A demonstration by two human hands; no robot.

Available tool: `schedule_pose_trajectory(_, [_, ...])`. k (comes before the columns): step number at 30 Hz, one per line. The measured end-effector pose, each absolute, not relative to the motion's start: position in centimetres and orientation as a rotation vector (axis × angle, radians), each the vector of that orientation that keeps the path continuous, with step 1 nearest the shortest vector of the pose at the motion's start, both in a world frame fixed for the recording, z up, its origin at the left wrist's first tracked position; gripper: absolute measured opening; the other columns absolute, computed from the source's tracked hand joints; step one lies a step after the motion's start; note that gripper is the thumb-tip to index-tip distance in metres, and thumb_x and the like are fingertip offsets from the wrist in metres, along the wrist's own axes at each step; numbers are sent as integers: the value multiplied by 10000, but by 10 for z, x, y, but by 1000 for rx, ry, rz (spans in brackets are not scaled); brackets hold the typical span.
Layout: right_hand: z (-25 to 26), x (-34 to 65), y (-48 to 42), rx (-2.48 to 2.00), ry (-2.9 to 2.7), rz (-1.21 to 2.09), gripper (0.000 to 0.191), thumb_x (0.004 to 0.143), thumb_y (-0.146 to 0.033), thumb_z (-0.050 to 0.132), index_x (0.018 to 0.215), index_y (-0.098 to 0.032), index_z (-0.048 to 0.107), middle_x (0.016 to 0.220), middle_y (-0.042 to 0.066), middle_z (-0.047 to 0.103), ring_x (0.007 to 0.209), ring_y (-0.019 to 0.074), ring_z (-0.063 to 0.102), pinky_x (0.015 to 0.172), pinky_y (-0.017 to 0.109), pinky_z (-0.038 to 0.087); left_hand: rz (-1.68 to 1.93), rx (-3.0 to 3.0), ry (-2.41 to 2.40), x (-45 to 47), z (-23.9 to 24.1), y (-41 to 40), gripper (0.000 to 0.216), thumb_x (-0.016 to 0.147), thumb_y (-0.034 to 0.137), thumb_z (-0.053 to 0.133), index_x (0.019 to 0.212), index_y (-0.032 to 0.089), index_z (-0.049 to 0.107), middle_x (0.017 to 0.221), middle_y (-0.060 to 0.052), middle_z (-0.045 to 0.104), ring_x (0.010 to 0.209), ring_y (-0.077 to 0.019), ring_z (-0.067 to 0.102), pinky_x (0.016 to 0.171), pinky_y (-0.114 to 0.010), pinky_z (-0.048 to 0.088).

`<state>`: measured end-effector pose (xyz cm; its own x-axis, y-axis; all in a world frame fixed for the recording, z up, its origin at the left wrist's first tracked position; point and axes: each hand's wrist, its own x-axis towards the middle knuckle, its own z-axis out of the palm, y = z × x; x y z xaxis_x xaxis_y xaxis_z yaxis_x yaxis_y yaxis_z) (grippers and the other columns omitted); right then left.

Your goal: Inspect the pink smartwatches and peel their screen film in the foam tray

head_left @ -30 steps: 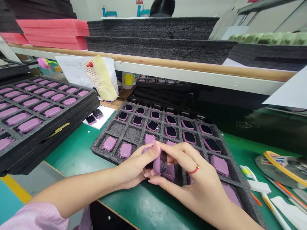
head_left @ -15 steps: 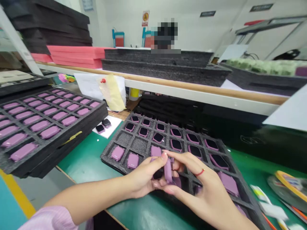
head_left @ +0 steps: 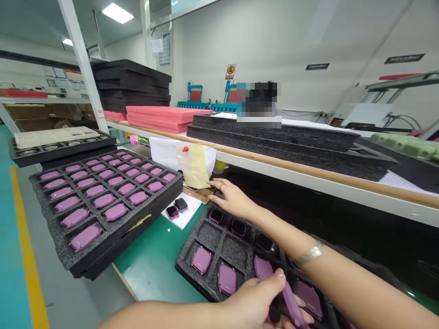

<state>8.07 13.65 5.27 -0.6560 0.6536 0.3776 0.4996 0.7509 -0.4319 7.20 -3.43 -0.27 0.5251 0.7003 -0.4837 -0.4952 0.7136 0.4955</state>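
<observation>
My left hand (head_left: 262,297) is closed around a purple smartwatch case (head_left: 291,304), held on edge between thumb and fingers at the bottom of the view. My right hand (head_left: 231,196) stretches across the black foam tray (head_left: 192,242) to its far left corner. Its thumb and fingers are apart, the fingertips close beside a hanging yellow sheet (head_left: 199,167); whether they touch it I cannot tell. Around my hands the tray holds purple cases, such as one case (head_left: 201,259) lying back up, and dark-screened watches, such as one watch (head_left: 238,227). My right forearm hides part of the tray.
Left stands a thick foam tray (head_left: 51,228) with rows of purple cases. Two watches (head_left: 176,208) lie on a white card (head_left: 187,219) between the trays. Behind runs a wood-edged shelf (head_left: 295,164) bearing pink foam (head_left: 157,119) and black foam sheets (head_left: 291,141). A person's blurred head shows beyond.
My right hand has left the case and moved to the far left, over the tray. The left hand keeps hold of the case. The view has swung left and up.
</observation>
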Motion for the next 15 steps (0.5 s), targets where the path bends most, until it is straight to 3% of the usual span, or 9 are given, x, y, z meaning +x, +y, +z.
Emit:
schedule_pose_trajectory(6, [50, 14, 172, -884, -2434, 356, 333, 972, -346, 634, 1269, -196, 622, 1318, 97, 631, 1153, 244, 639, 990, 490, 537, 717, 319, 644, 86, -61, -8, 646, 724, 807, 598, 596, 174, 593, 643, -87, 518, 482, -145, 390, 495, -276, 190])
schedule_pose_trajectory(10, [43, -13, 182, -942, -2342, 358, 330, 977, -363, 624, 1259, -193, 620, 1289, 94, 639, 1111, 233, 650, 953, 467, 554, 895, 294, 609, 91, -84, -4, 531, 719, 728, 667, 752, 199, 694, 706, -103, 569, 520, -184, 438, 503, -299, 254])
schedule_pose_trajectory(15, [25, -31, 192, -995, -2252, 414, 278, 986, -363, 609, 1204, -195, 644, 1239, 84, 661, 1043, 207, 667, 909, 424, 575, 965, 161, 732, 83, -74, -16, 526, 746, 675, 692, 873, 167, 745, 812, -103, 639, 535, -149, 442, 501, -271, 291])
